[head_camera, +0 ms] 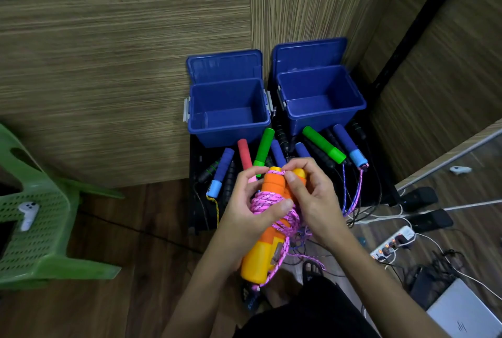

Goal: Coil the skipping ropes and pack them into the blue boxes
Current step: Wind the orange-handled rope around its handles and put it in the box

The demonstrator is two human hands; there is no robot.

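Observation:
My left hand grips the two orange and yellow handles of a skipping rope, thumb pressing the pink rope coils wound round them. My right hand pinches the pink rope near the handle tops. Two open blue boxes stand behind with their lids up: the left box and the right box, both showing bare bottoms. Several other skipping ropes with blue, green, red and black handles lie on a black surface in front of the boxes.
A green plastic chair with a white controller on it stands at the left. Wooden walls rise behind. A power strip, cables and a laptop lie on the floor at the right. My foot is below the hands.

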